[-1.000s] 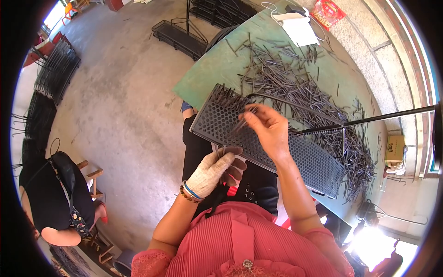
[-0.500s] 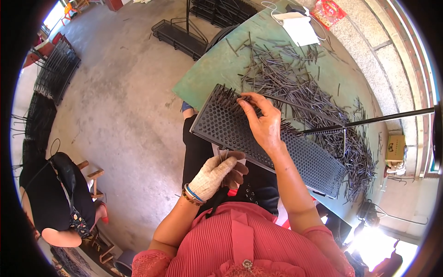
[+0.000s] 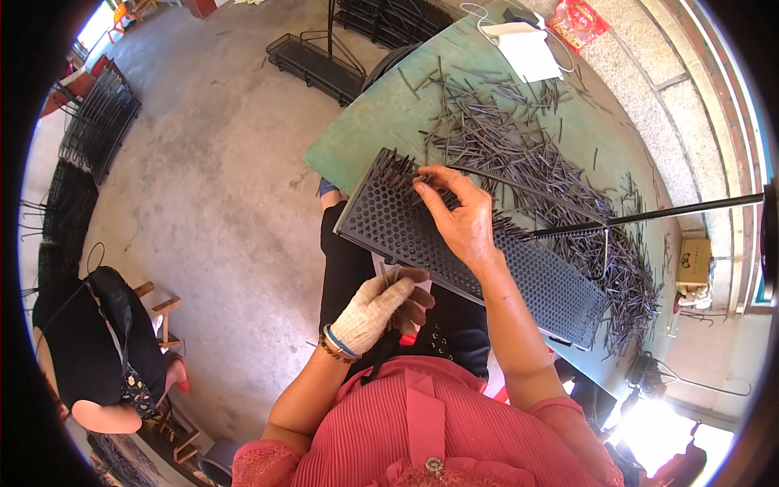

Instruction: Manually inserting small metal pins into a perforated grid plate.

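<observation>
A long black perforated tray (image 3: 535, 280) slants across my lap onto the table edge, its surface full of small round holes. Thin dark rods (image 3: 395, 166) stand upright in holes along its far side. My right hand (image 3: 461, 209), bare, pinches at a rod in that far row near the left end; the fingertips partly hide it. Below the tray's near edge is my left hand (image 3: 381, 304), in a cream glove with brown fingers. A thin dark rod (image 3: 385, 273) pokes up from between its thumb and curled fingers.
Loose dark rods (image 3: 519, 150) lie heaped on the green table (image 3: 357, 134). A white face mask (image 3: 527, 53) and a red packet (image 3: 578, 24) sit at its far end. Black wire racks (image 3: 316, 69) stand on the floor. A seated person (image 3: 101, 341) is at left.
My right hand has shifted slightly left along the row of rods. My left hand has barely moved, its fingers a little more curled.
</observation>
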A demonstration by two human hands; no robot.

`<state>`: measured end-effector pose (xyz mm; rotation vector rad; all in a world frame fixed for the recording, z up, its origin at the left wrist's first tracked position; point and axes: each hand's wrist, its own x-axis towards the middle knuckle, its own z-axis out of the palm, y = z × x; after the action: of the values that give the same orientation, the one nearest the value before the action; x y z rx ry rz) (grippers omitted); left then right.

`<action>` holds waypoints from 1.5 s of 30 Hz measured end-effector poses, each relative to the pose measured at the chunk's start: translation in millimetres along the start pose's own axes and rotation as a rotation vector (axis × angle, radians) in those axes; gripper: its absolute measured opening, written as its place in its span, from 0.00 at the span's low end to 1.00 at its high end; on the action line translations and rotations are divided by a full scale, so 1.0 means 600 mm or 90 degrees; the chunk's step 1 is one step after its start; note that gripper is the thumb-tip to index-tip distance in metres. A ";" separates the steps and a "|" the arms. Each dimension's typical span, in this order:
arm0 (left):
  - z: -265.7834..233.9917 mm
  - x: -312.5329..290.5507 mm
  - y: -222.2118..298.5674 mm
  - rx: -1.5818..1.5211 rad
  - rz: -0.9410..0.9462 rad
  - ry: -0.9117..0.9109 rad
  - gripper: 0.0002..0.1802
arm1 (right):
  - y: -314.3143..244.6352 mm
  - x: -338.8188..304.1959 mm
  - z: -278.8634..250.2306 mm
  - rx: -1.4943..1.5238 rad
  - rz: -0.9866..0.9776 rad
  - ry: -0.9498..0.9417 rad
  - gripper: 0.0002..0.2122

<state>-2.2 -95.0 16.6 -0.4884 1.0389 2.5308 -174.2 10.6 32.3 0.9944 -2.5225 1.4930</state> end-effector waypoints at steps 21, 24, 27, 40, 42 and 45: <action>-0.005 -0.001 -0.004 -0.003 0.009 -0.008 0.22 | 0.004 -0.003 0.022 -0.237 -0.209 0.087 0.09; -0.004 -0.001 -0.002 -0.004 0.012 -0.011 0.22 | 0.003 -0.001 0.022 -0.232 -0.179 0.087 0.09; -0.005 -0.002 -0.002 0.002 0.011 -0.010 0.22 | 0.000 -0.001 0.023 -0.251 -0.157 0.096 0.08; -0.011 -0.007 -0.005 0.026 0.004 -0.004 0.22 | -0.006 0.000 0.022 -0.265 -0.200 0.127 0.09; -0.014 -0.009 -0.005 0.024 0.007 -0.002 0.22 | -0.016 -0.005 0.005 -0.268 -0.163 0.135 0.05; -0.017 -0.010 -0.007 0.015 0.025 0.005 0.21 | -0.018 -0.022 0.001 -0.281 -0.113 0.078 0.06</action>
<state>6.9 -100.7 10.0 -0.4759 1.0912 2.5499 -157.8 13.4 35.6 0.9841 -2.4415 0.8668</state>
